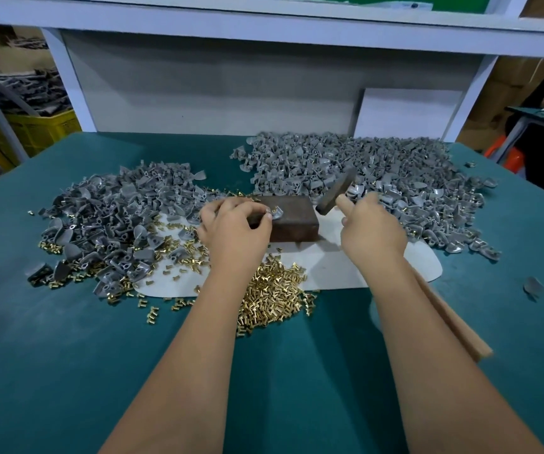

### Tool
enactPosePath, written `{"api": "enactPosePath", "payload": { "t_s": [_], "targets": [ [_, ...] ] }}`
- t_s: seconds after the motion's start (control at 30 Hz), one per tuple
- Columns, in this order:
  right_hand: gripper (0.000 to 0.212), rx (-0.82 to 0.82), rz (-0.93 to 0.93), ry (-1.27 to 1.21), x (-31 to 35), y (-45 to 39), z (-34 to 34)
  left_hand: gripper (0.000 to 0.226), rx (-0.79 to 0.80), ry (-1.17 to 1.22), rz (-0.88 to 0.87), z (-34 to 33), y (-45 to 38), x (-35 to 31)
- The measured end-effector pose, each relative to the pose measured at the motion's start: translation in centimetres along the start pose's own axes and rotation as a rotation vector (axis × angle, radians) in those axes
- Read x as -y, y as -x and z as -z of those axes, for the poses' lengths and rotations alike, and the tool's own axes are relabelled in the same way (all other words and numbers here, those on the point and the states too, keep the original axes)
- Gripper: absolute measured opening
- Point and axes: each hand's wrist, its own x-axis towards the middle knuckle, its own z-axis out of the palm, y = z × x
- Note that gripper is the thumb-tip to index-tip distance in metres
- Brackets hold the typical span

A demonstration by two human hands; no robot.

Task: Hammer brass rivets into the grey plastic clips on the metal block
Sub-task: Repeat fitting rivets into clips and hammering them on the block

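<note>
A dark brown metal block (pixel 291 221) lies on a white sheet (pixel 329 263) in the middle of the green table. My left hand (pixel 233 229) pinches a grey plastic clip (pixel 275 213) with a brass rivet in it, held down on the block's top. My right hand (pixel 370 229) grips a hammer; its dark head (pixel 336 191) hangs tilted just above the block's right end, and the wooden handle (pixel 450 319) runs back along my forearm. Loose brass rivets (pixel 273 296) are heaped in front of the block, between my arms.
A big heap of grey clips (pixel 362 172) fills the table behind and right of the block. A second heap of clips (pixel 113 211), mixed with rivets, lies to the left. A white shelf frame (pixel 198 90) stands behind. Yellow crates (pixel 38 126) sit far left.
</note>
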Motion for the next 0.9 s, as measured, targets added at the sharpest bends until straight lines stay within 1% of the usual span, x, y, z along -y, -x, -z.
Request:
{"api": "enactPosePath", "payload": {
  "t_s": [0.07, 0.17, 0.27, 0.37, 0.43, 0.5, 0.57, 0.63, 0.7, 0.8, 0.9],
  "targets": [
    [0.02, -0.028, 0.062, -0.074, 0.4, 0.4, 0.9, 0.013, -0.004, 0.003, 0.005, 0.0, 0.0, 0.0],
    [0.02, -0.013, 0.12, -0.132, 1.3, 0.9, 2.1, 0.012, -0.002, 0.016, 0.017, -0.1, 0.1, 0.0],
    [0.03, 0.069, 0.175, -0.178, 2.0, 1.3, 2.6, 0.01, -0.003, 0.024, 0.024, -0.1, 0.1, -0.1],
    [0.027, 0.164, 0.243, -0.265, 2.5, 1.6, 2.7, 0.01, -0.01, 0.031, 0.031, 0.0, 0.1, -0.1],
    [0.025, 0.141, 0.264, -0.266, 2.6, 1.6, 3.1, 0.009, -0.011, 0.041, 0.038, -0.1, 0.1, -0.1],
    [0.016, 0.102, 0.275, -0.236, 2.7, 1.4, 3.6, 0.009, -0.01, 0.045, 0.038, -0.1, 0.2, 0.0],
    [0.009, 0.102, 0.302, -0.234, 2.7, 1.3, 4.1, 0.008, -0.012, 0.076, 0.036, -0.1, 0.2, 0.1],
    [0.011, 0.093, 0.328, -0.289, 2.7, 1.3, 4.5, 0.008, -0.011, 0.101, 0.039, -0.1, 0.2, 0.1],
    [0.014, 0.04, 0.35, -0.319, 2.6, 1.7, 4.9, 0.008, -0.011, 0.094, 0.05, -0.2, 0.2, 0.1],
    [0.011, -0.05, 0.38, -0.223, 2.3, 2.5, 5.2, 0.009, -0.008, 0.069, 0.066, -0.2, 0.2, -0.1],
    [0.016, -0.007, 0.366, -0.179, 2.5, 3.1, 4.9, 0.008, 0.001, 0.095, 0.071, 0.0, 0.2, 0.0]
  ]
}}
